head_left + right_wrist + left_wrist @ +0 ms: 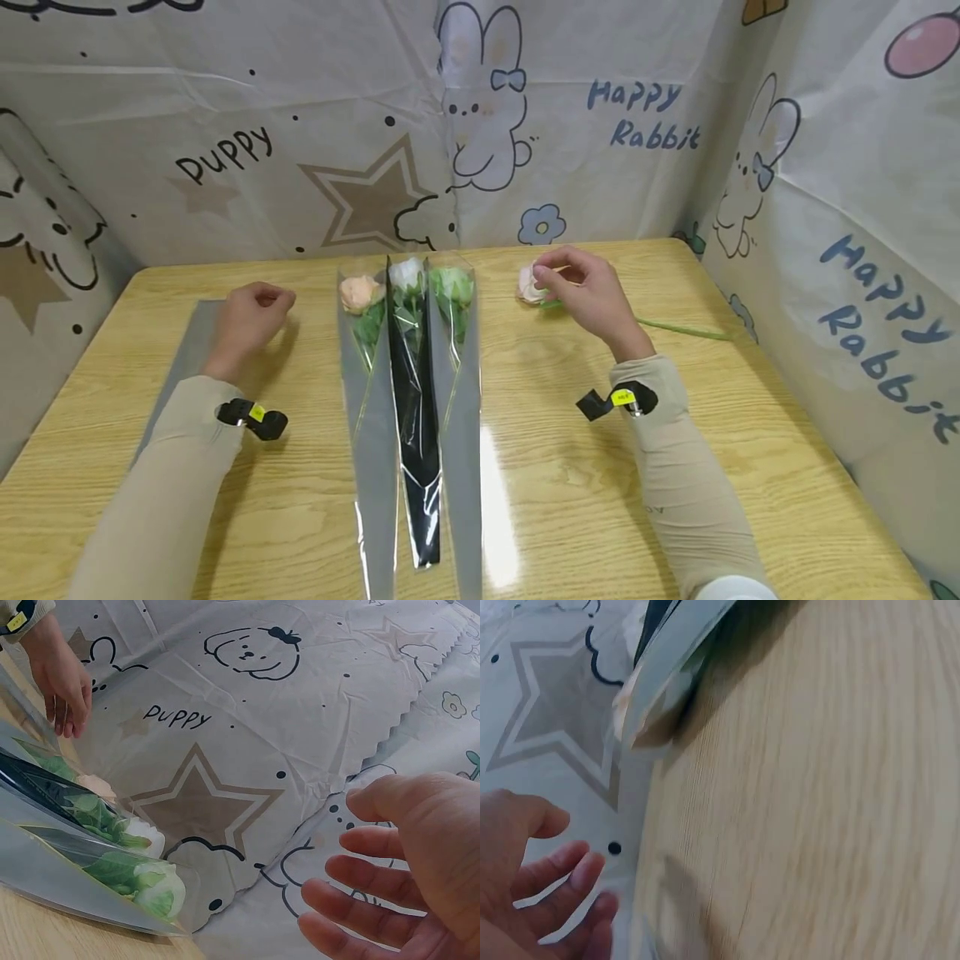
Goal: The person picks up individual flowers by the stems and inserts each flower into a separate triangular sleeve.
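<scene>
My left hand (pixel 251 321) hovers over the left of the table, its fingers loosely bent and holding nothing. Below it lies a flat grey flower sleeve (pixel 180 354), partly hidden by the arm. My right hand (pixel 592 296) is above a loose pale pink flower (pixel 528 286) and overlaps it in the head view; the right wrist view shows these fingers (pixel 367 877) apart around nothing. The pink flower's green stem (pixel 686 331) runs right. Between the hands lie three wrapped flowers: a peach one (pixel 362 294), a white one (pixel 407 273) and a greenish-white one (pixel 453 285).
The outer two wrapped flowers have grey sleeves, and the middle one has a black sleeve (pixel 417 425). A printed cloth (pixel 337 108) stands as a wall behind and beside the wooden table (pixel 555 467). A white round object (pixel 735 588) shows at the bottom right.
</scene>
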The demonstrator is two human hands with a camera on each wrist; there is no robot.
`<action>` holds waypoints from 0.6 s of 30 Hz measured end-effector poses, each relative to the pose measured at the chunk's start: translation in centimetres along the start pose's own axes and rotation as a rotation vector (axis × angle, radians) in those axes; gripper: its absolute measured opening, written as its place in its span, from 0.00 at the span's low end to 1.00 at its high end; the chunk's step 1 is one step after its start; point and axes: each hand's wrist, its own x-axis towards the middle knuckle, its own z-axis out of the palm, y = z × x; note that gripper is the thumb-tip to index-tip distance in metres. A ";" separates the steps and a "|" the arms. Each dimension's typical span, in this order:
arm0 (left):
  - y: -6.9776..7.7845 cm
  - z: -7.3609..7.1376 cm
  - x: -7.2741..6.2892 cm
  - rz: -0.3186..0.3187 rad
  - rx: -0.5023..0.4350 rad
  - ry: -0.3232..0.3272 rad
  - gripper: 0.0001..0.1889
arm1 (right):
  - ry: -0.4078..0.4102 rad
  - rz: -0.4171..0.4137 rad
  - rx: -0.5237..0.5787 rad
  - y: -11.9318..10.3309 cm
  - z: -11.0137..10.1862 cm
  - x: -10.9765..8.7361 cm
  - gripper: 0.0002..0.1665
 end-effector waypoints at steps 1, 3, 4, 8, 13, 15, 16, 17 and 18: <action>-0.2 -0.2 0.0 -0.009 0.005 0.007 0.28 | -0.001 0.003 -0.002 0.0 0.0 0.0 0.15; -0.5 -0.6 0.0 -0.025 0.017 0.024 0.27 | -0.003 0.006 -0.006 0.1 0.0 0.0 0.15; -0.8 -0.8 0.0 -0.030 0.034 0.030 0.27 | -0.004 0.007 -0.009 0.1 0.0 0.0 0.15; -1.6 -1.2 -0.3 -0.054 0.122 0.048 0.28 | -0.005 0.005 -0.012 0.2 0.0 -0.1 0.15; -2.8 -1.6 -0.7 -0.136 0.219 -0.056 0.37 | -0.001 0.000 -0.015 0.1 -0.2 -0.2 0.16; -3.2 -1.8 -0.8 -0.155 0.235 -0.100 0.40 | -0.003 -0.002 -0.017 0.1 -0.2 -0.2 0.16; -3.4 -1.8 -0.8 -0.157 0.236 -0.112 0.41 | -0.003 -0.006 -0.018 0.1 -0.3 -0.2 0.16; -3.6 -1.9 -0.8 -0.155 0.239 -0.117 0.42 | -0.003 -0.006 -0.020 0.1 -0.3 -0.2 0.17; -3.7 -1.9 -0.7 -0.150 0.241 -0.119 0.42 | -0.002 -0.007 -0.021 0.0 -0.3 -0.2 0.17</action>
